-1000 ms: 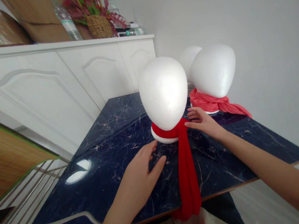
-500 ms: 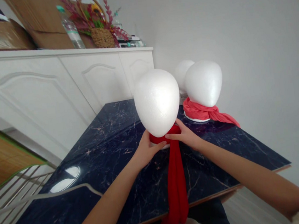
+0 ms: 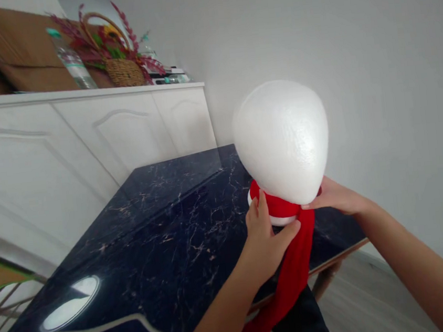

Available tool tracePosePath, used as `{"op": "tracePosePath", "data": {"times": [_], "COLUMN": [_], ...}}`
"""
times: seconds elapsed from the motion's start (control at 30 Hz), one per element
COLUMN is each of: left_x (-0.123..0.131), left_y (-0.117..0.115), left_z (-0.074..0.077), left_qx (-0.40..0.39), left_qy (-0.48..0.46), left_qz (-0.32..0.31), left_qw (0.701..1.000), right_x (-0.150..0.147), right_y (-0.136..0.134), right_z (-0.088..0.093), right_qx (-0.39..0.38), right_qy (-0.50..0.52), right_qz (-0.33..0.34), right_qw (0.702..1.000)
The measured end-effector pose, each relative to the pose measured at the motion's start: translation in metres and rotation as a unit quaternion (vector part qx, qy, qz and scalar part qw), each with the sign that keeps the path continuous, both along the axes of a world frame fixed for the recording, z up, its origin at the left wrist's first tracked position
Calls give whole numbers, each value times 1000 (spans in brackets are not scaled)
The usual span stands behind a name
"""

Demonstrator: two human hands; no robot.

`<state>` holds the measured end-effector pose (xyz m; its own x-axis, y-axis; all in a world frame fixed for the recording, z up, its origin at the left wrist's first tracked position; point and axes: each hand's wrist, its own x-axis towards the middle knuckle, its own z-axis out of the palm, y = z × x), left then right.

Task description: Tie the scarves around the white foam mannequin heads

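The left hand has closed on the red scarf under the foam mannequin head, fingers spread, while the right hand reaches in, fingers pressed together.

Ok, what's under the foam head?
A red scarf wraps beneath it, above a white base. The left hand covers part of both; the scarf's back can't be seen.

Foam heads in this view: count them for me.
1. The white foam head stands on the dark marble table, a red scarf around its base, with the left hand and right hand at the scarf. Others may be hidden behind it.
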<state>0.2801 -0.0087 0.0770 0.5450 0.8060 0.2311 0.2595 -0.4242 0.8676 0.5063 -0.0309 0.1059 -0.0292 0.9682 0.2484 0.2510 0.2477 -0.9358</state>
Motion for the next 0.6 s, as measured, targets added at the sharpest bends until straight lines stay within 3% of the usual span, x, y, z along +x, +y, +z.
{"op": "tracePosePath", "data": {"times": [0.13,0.27,0.43,0.6], "left_x": [42,67,75,66], "left_y": [-8,-5,-2,-2], "left_z": [-3,-11,-24,-34], "left_qx": [-21,-24,-12,28], "left_qy": [26,53,77,65], "left_qz": [-39,-44,-40,-37], "left_qw": [999,997,996,997], "right_x": [36,55,61,63], "right_y": [-13,-11,-3,-11], "right_z": [4,-7,-26,-42], "right_qx": [-26,-11,2,-11], "right_qy": [-8,-13,-25,-38], "right_qz": [-33,-56,-56,-61], "right_qw": [999,998,998,997]}}
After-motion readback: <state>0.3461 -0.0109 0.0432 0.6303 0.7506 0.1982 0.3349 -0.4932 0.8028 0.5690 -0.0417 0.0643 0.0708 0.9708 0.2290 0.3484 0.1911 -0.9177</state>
